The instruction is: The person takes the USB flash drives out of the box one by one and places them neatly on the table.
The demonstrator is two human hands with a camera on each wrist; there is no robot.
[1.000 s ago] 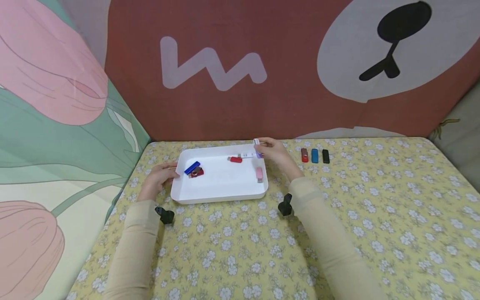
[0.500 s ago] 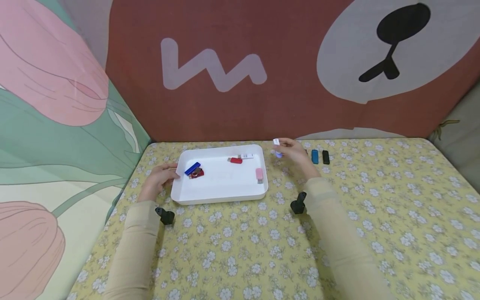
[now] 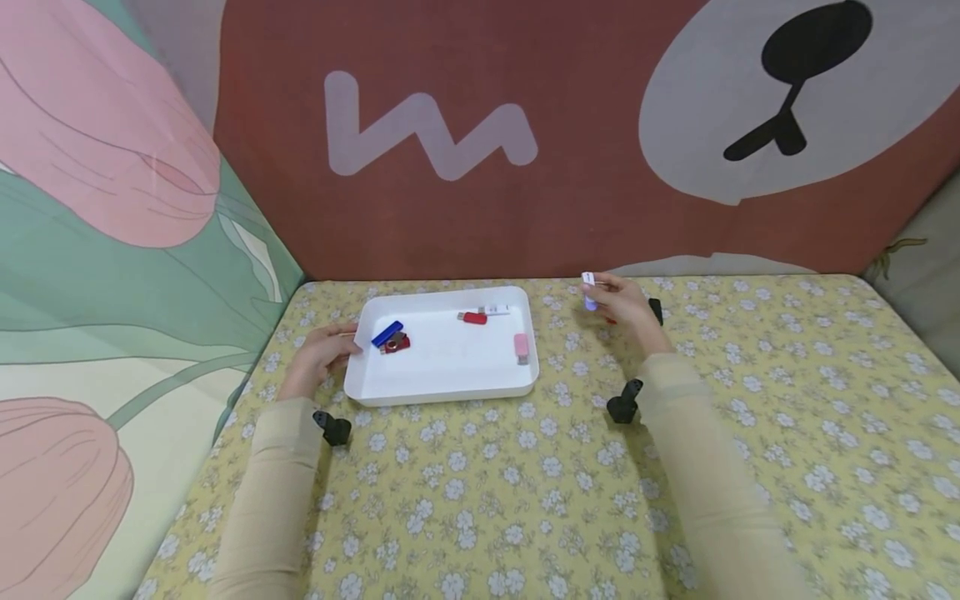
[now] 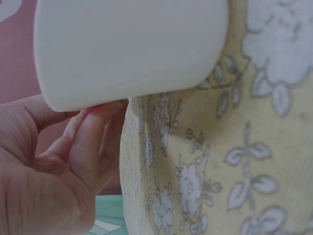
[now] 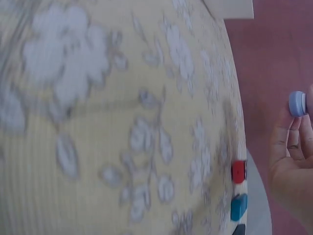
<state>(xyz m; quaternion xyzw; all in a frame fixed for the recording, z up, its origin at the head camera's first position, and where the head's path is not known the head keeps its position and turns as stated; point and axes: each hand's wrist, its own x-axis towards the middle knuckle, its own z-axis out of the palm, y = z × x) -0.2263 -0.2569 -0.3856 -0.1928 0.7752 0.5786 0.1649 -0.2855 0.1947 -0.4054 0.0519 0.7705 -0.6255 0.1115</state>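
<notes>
My left hand (image 3: 318, 360) holds the left edge of a white rectangular tray (image 3: 438, 398); in the left wrist view its fingertips meet the tray's outer wall. Inside the tray lie a blue USB stick (image 3: 387, 333), a dark red swivel one (image 3: 396, 343), a bright red one (image 3: 473, 318), a white one (image 3: 497, 310) and a pink one (image 3: 521, 346). Right of the tray, my right hand (image 3: 630, 307) pinches a white and lavender USB stick (image 3: 589, 292), raised above the table. Its lavender end shows in the right wrist view.
Beyond the right hand, a red stick (image 5: 239, 171), a blue one (image 5: 238, 207) and a black one (image 3: 656, 311) lie in a row, partly hidden by that hand in the head view. A flowered yellow cloth (image 3: 487, 500) covers the table, which meets a printed backdrop (image 3: 450, 225).
The right hand has carried the white and lavender USB stick from the tray's far right corner rightward, in front of the row of sticks. The left hand has stayed at the tray.
</notes>
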